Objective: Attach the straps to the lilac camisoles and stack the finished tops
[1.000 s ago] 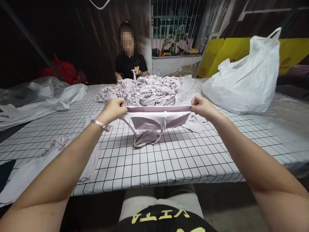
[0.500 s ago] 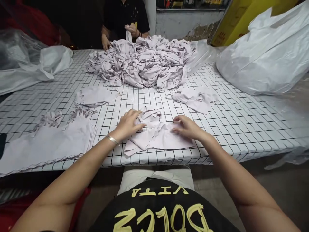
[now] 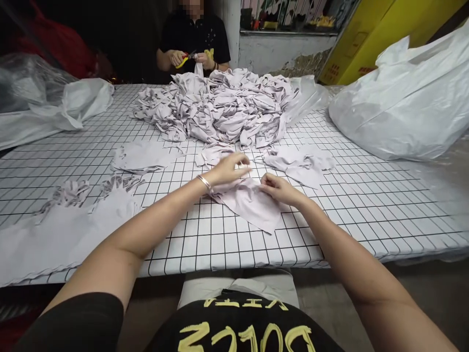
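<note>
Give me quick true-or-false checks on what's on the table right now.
1. The right hand pinches the pale lilac fabric piece. True.
2. The left hand wears a silver bracelet at the wrist. True.
3. The big crumpled heap of lilac fabric sits at the near edge of the white black-gridded table. False: it lies at the far side, before the co-worker.
4. The co-worker holds nothing. False: that person holds red-and-yellow-handled scissors.
</note>
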The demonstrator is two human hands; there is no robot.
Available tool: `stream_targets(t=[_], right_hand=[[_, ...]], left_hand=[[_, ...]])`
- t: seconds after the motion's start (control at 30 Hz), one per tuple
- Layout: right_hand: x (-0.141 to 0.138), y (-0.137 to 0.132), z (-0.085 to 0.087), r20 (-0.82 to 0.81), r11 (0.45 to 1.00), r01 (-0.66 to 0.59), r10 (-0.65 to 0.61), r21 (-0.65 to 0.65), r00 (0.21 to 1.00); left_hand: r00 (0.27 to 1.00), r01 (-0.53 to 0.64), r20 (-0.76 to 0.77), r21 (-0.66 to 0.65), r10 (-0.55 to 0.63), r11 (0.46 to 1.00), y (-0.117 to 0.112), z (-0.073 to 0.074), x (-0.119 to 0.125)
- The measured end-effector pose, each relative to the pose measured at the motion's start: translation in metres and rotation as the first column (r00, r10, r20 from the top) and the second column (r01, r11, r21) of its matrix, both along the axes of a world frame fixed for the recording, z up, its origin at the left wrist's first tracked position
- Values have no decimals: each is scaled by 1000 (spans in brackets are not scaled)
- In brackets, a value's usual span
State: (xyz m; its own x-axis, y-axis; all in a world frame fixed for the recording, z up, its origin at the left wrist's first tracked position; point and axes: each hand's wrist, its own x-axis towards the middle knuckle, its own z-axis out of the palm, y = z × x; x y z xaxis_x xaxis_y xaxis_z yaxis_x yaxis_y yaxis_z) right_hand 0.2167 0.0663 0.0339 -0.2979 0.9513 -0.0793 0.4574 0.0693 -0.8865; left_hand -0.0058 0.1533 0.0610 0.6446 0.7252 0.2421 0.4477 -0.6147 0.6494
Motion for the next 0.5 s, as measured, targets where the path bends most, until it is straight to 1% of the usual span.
stream_targets(t=[0.03, 0.07, 0.1, 0.17, 0.23, 0.3, 0.33, 0.37, 0.4, 0.43, 0.47, 0.5], right_hand=[[-1, 3, 4, -51, 1000, 4, -2, 31, 999], [-3, 7, 10, -96, 998, 8, -2, 62, 995], [-4, 10, 19, -135, 997, 7, 4, 81, 991], [-5, 17, 43, -187, 996, -15, 32, 92, 982], [-4, 20, 75, -211, 992, -42, 67, 123, 975], [-3, 22, 109, -203, 979, -84, 122, 185, 972], [-3, 21, 124, -185, 969, -111, 153, 220, 971], [-3, 20, 139, -160, 958, -136, 180, 253, 971], [-4, 19, 152, -132, 946, -156, 200, 283, 971], [-4, 17, 164, -103, 935, -164, 205, 313, 973], [-4, 16, 173, -74, 925, -161, 198, 343, 977], [-4, 14, 181, -48, 916, -149, 180, 372, 983]], left_hand=[[992, 121, 53, -94, -116, 988, -11, -1, 1], [978, 201, 99, -182, -186, 962, -19, -2, 1], [969, 237, 134, -253, -208, 938, -24, -2, 1], [960, 253, 205, -344, -190, 904, -25, 4, -1], [933, 295, 311, -369, -181, 881, -22, 16, 0], [901, 334, 386, -326, -198, 885, -21, 28, 8], [900, 315, 392, -281, -191, 907, -23, 32, 14], [914, 255, 374, -233, -155, 939, -25, 35, 21], [937, 158, 339, -194, -85, 968, -27, 35, 28], [956, 41, 292, -174, 12, 984, -29, 34, 35], [961, -80, 247, -170, 121, 982, -30, 32, 41], [954, -170, 216, -177, 207, 969, -31, 29, 48]])
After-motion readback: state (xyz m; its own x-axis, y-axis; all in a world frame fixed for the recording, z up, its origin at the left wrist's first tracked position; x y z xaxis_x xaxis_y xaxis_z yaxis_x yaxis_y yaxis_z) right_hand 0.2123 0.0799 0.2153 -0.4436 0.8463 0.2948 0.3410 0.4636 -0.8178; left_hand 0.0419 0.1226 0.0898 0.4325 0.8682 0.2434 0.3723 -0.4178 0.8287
